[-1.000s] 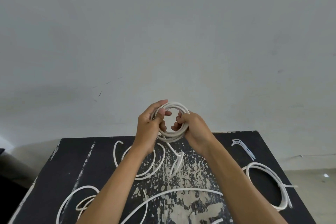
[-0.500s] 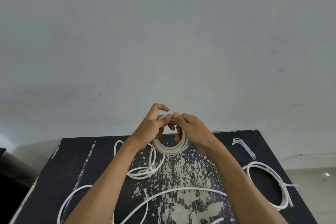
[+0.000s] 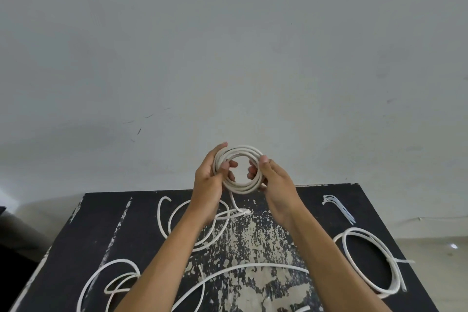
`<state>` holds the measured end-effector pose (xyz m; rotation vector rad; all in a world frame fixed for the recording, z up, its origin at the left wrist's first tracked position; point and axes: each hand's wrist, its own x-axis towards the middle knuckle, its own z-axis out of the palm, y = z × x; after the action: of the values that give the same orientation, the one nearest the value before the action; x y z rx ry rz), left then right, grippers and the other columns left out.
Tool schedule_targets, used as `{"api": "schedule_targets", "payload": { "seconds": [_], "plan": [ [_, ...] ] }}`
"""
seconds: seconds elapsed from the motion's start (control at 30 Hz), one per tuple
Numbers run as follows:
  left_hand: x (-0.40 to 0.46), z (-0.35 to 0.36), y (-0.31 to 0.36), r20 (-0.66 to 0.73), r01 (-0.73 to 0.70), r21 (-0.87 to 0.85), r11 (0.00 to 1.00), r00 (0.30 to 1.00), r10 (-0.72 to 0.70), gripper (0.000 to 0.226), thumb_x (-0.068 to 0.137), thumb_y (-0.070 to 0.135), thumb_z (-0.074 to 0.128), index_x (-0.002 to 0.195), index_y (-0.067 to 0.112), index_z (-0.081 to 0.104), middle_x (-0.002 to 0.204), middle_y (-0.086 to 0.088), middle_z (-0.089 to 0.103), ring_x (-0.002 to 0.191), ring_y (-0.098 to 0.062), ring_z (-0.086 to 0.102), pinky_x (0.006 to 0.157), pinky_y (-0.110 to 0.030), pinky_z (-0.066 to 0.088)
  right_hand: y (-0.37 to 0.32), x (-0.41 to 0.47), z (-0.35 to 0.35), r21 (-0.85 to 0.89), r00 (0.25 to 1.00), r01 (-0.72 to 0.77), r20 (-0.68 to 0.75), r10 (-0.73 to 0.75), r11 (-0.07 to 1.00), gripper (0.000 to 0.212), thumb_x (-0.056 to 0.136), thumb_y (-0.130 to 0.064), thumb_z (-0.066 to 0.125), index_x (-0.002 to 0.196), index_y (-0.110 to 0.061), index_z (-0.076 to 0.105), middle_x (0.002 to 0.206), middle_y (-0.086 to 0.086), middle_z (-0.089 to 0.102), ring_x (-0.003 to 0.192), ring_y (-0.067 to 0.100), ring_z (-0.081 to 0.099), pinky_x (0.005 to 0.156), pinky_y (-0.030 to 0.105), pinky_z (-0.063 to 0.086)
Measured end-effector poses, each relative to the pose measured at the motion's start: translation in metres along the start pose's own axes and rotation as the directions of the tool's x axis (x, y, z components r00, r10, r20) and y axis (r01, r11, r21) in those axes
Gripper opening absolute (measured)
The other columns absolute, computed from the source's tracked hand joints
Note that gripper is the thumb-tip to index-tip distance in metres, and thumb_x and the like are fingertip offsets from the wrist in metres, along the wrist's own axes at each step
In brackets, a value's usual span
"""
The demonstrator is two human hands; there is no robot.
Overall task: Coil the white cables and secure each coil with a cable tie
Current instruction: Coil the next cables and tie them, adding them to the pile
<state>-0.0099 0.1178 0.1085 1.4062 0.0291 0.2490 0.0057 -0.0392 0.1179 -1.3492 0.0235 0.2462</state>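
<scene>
A small coil of white cable (image 3: 240, 186) is held upright above the far edge of the black table (image 3: 101, 230). My left hand (image 3: 209, 182) grips its left side and my right hand (image 3: 276, 185) grips its right side. A loose tail of the same cable (image 3: 234, 204) hangs from the coil down to the table. More uncoiled white cable (image 3: 174, 225) lies in loops under my left forearm. Several white cable ties (image 3: 338, 208) lie at the far right of the table.
A finished coil bound with a tie (image 3: 369, 263) lies at the right edge. Other loose cable loops (image 3: 111, 281) and a long arc of cable (image 3: 253, 267) lie near the front. A plain grey wall rises behind the table.
Both hands have lifted the coil up and turned it upright, facing me, after dipping toward the table. The loose tail is shorter and the coil has gained cable.
</scene>
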Motion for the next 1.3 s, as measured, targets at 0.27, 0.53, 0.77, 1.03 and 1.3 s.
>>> {"api": "schedule_targets", "payload": {
  "seconds": [0.27,0.53,0.77,1.03,1.3],
  "plan": [
    [0.017,-0.011,0.014,0.24,-0.084,0.384,0.919,0.971,-0.011,0.07,0.1,-0.007,0.049,0.138,0.052,0.054,0.106,-0.012,0.071,0.078,-0.023,0.053,0.076,-0.033,0.047,-0.021,0.008,-0.012,-0.36,0.984,0.005,0.166,0.059,0.933,0.054,0.097,-0.06,0.052,0.095,-0.01,0.072,0.076,0.0,0.073,0.065,0.01,0.065,0.075,0.029,0.047],
    [0.017,-0.011,0.013,0.205,-0.155,0.581,0.799,0.978,0.041,0.053,0.096,-0.002,0.054,0.14,0.026,0.052,0.105,0.003,0.07,0.086,-0.017,0.07,0.074,-0.039,0.059,-0.017,0.01,-0.006,0.283,0.967,-0.142,0.246,0.072,0.949,0.026,0.103,-0.03,0.057,0.093,-0.006,0.063,0.066,-0.003,0.048,0.058,0.011,0.045,0.072,0.03,0.044],
    [0.021,0.001,0.015,0.022,-0.031,0.3,0.953,0.999,0.026,0.034,0.101,-0.002,0.052,0.106,0.027,0.07,0.084,-0.001,0.07,0.061,-0.017,0.066,0.06,-0.031,0.057,-0.012,0.008,0.003,0.276,0.982,-0.112,0.177,0.064,0.955,0.04,0.105,-0.043,0.051,0.097,-0.007,0.068,0.076,0.003,0.06,0.071,0.015,0.059,0.077,0.036,0.053],
    [0.023,0.0,0.023,0.06,-0.066,0.149,0.987,0.997,0.057,0.046,0.101,-0.006,0.051,0.097,0.033,0.075,0.08,0.002,0.064,0.057,-0.018,0.058,0.057,-0.031,0.053,0.027,-0.003,0.0,-0.025,0.842,-0.515,0.173,0.512,0.857,0.031,0.104,-0.023,0.054,0.121,0.002,0.061,0.091,0.014,0.067,0.079,0.024,0.063,0.068,0.033,0.055],
    [0.014,-0.007,0.023,0.069,-0.049,0.208,0.977,0.997,0.036,0.045,0.102,-0.003,0.051,0.099,0.036,0.074,0.081,0.002,0.066,0.058,-0.017,0.06,0.061,-0.04,0.055,0.045,-0.002,0.015,-0.107,0.859,-0.458,0.201,0.471,0.882,0.027,0.101,-0.032,0.058,0.098,-0.013,0.076,0.061,-0.006,0.052,0.053,0.009,0.041,0.051,0.026,0.036]
  ]
}}
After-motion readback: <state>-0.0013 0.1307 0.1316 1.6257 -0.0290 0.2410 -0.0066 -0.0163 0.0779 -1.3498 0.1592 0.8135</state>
